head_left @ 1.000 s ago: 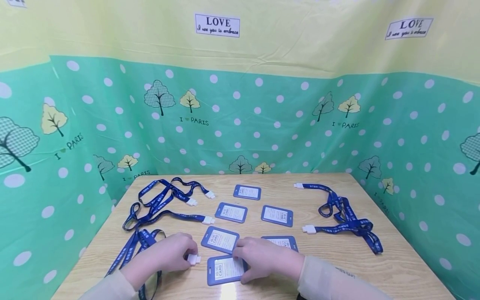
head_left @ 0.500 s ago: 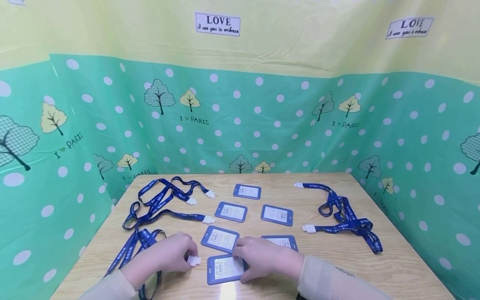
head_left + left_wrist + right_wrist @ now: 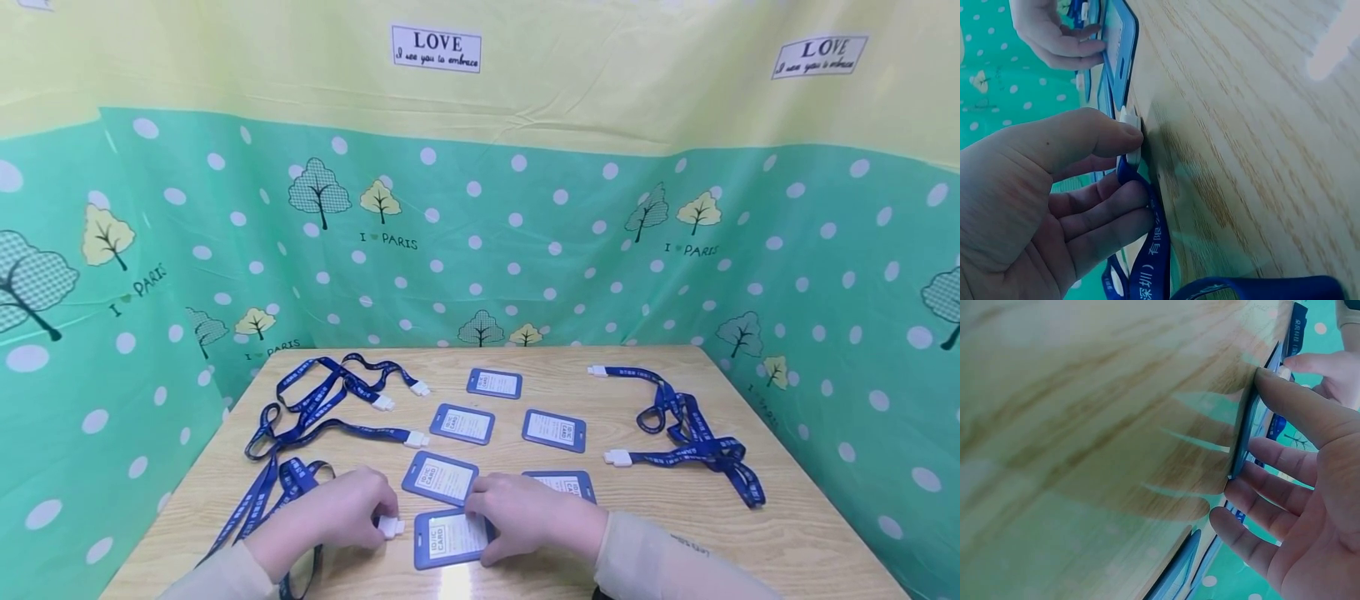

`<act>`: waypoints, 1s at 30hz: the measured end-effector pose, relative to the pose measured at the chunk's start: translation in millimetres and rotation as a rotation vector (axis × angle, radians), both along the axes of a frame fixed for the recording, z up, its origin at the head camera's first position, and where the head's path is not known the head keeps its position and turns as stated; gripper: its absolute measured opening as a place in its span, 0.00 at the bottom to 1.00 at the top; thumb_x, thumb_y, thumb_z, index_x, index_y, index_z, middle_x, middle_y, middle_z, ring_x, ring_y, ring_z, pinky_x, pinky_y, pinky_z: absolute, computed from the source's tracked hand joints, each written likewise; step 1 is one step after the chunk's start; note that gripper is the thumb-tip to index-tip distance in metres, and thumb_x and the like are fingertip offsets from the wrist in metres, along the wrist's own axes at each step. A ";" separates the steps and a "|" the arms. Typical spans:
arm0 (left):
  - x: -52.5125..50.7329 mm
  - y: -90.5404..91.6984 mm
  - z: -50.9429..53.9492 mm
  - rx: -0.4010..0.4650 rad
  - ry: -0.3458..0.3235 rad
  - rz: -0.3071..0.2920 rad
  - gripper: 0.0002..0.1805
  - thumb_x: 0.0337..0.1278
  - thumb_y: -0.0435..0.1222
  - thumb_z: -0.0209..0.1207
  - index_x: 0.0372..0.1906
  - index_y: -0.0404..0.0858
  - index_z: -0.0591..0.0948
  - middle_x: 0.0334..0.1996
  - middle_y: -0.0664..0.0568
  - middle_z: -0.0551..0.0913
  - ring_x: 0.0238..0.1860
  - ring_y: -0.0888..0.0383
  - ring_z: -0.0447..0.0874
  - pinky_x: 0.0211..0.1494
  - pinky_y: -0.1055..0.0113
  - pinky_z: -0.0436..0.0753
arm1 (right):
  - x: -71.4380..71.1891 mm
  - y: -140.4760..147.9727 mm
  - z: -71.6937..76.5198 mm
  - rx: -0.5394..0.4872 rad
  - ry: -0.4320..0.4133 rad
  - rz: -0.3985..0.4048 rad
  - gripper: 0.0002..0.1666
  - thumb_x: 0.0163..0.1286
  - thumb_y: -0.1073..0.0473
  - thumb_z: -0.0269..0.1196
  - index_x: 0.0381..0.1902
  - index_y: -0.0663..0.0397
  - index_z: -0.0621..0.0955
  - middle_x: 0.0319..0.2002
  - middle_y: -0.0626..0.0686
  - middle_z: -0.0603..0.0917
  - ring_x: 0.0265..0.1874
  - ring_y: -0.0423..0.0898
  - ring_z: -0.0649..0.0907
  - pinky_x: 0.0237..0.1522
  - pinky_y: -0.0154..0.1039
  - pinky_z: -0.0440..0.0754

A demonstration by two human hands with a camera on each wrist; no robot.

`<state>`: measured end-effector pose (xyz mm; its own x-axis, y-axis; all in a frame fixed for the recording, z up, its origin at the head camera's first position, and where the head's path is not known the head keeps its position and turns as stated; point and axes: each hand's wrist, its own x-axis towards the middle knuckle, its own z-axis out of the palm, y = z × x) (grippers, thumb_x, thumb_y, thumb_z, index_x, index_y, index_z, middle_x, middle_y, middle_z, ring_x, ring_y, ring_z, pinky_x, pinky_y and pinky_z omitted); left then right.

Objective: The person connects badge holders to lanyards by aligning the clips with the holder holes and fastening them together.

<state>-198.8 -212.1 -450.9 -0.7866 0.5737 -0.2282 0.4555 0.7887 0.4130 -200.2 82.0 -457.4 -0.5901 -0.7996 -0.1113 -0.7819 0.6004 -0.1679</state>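
My left hand (image 3: 348, 510) pinches the white plastic clip (image 3: 391, 527) of a blue lanyard (image 3: 1157, 244) between thumb and fingers, low over the table. The lanyard's printed strap trails under the wrist. Just right of the clip, a small gap away, lies a blue ID card holder (image 3: 450, 540), its slotted end toward the clip. My right hand (image 3: 521, 514) grips that holder at its right end, thumb on the near edge and fingertips on the far edge; the hand hides its right end. Another card holder (image 3: 441, 478) lies just behind it, close to the fingers.
Several more card holders lie further back, one (image 3: 558, 482) partly behind my right hand. Tangled blue lanyards (image 3: 330, 392) with white clips lie at left, with another bundle (image 3: 701, 446) at right. A patterned curtain (image 3: 487, 250) surrounds the wooden table (image 3: 795, 533).
My left hand has shifted very slightly right with the white clip, toward the card holder. My right hand and the holder have stayed put.
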 end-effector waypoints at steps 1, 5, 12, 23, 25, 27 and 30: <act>0.3 0.2 0.1 0.002 0.003 -0.003 0.13 0.40 0.36 0.76 0.36 0.52 0.89 0.28 0.68 0.79 0.30 0.67 0.75 0.36 0.67 0.79 | 0.1 0.0 0.0 0.000 0.001 0.000 0.33 0.55 0.37 0.77 0.57 0.39 0.84 0.56 0.41 0.82 0.56 0.39 0.80 0.56 0.37 0.81; 1.2 0.2 0.1 0.010 0.012 -0.018 0.12 0.40 0.36 0.75 0.35 0.52 0.89 0.27 0.68 0.79 0.29 0.68 0.75 0.36 0.67 0.79 | 0.2 -0.1 0.2 -0.002 -0.001 -0.002 0.33 0.55 0.37 0.77 0.56 0.39 0.84 0.56 0.41 0.82 0.55 0.39 0.80 0.55 0.37 0.81; 2.0 0.4 -2.0 0.018 0.009 -0.025 0.13 0.40 0.36 0.75 0.35 0.53 0.90 0.28 0.69 0.79 0.30 0.68 0.75 0.36 0.67 0.79 | 0.5 -0.4 1.1 -0.006 -0.003 -0.007 0.33 0.55 0.37 0.77 0.56 0.39 0.84 0.55 0.40 0.82 0.53 0.37 0.80 0.55 0.36 0.81; 3.9 4.6 -0.6 0.007 -0.006 -0.022 0.13 0.41 0.36 0.75 0.37 0.53 0.90 0.29 0.68 0.79 0.31 0.68 0.74 0.37 0.66 0.79 | -0.5 -0.3 -0.6 -0.015 0.001 0.004 0.32 0.54 0.37 0.77 0.55 0.39 0.84 0.54 0.39 0.82 0.52 0.36 0.80 0.54 0.35 0.81; 4.4 5.3 0.7 0.007 -0.010 -0.024 0.13 0.41 0.36 0.75 0.37 0.52 0.90 0.29 0.68 0.79 0.30 0.68 0.74 0.37 0.66 0.79 | -0.4 -0.3 -0.4 -0.015 0.002 0.003 0.32 0.54 0.37 0.77 0.55 0.39 0.84 0.54 0.39 0.82 0.52 0.36 0.80 0.54 0.35 0.81; 4.8 5.9 1.7 0.006 -0.012 -0.025 0.13 0.41 0.36 0.75 0.37 0.52 0.90 0.29 0.68 0.79 0.30 0.68 0.74 0.37 0.66 0.78 | -0.3 -0.2 -0.2 -0.015 0.000 0.002 0.32 0.54 0.37 0.77 0.55 0.39 0.84 0.55 0.39 0.82 0.52 0.36 0.80 0.55 0.35 0.81; 5.4 7.0 2.6 0.005 -0.015 -0.025 0.13 0.42 0.36 0.75 0.37 0.52 0.90 0.29 0.68 0.79 0.31 0.68 0.75 0.37 0.67 0.79 | -0.4 -0.1 0.0 -0.015 -0.001 0.002 0.32 0.54 0.37 0.77 0.55 0.39 0.84 0.55 0.40 0.82 0.53 0.37 0.80 0.55 0.35 0.81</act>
